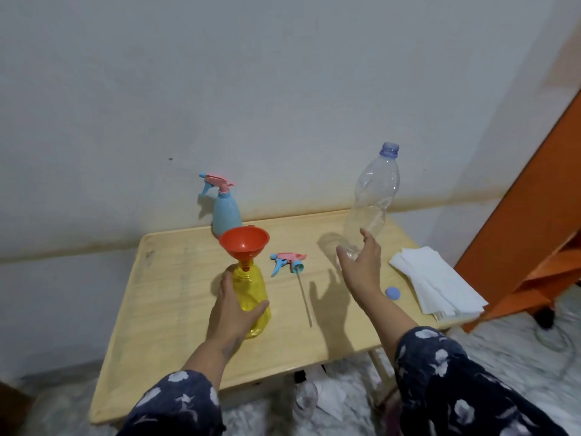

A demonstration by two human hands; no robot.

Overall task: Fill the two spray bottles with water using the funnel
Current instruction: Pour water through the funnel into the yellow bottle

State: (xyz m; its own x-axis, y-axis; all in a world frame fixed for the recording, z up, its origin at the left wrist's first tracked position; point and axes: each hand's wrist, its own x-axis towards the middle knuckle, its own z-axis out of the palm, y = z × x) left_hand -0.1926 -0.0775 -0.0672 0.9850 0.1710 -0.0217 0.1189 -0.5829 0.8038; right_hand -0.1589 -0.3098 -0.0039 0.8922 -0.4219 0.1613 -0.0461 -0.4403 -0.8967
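A yellow spray bottle [253,297] stands on the wooden table [176,278] with an orange funnel [244,243] set in its neck. My left hand [234,305] grips the yellow bottle's body. Its pink-and-blue spray head [287,261] with a long dip tube lies on the table beside it. A blue spray bottle [225,212] with its spray head on stands at the table's back edge. My right hand [361,262] holds the base of a clear, uncapped plastic water bottle [374,196], which looks empty and stays upright, tilted slightly.
A blue bottle cap [393,292] lies near my right forearm. A stack of white paper napkins [437,281] sits at the table's right edge. An orange piece of furniture [534,215] stands to the right. The wall is close behind the table.
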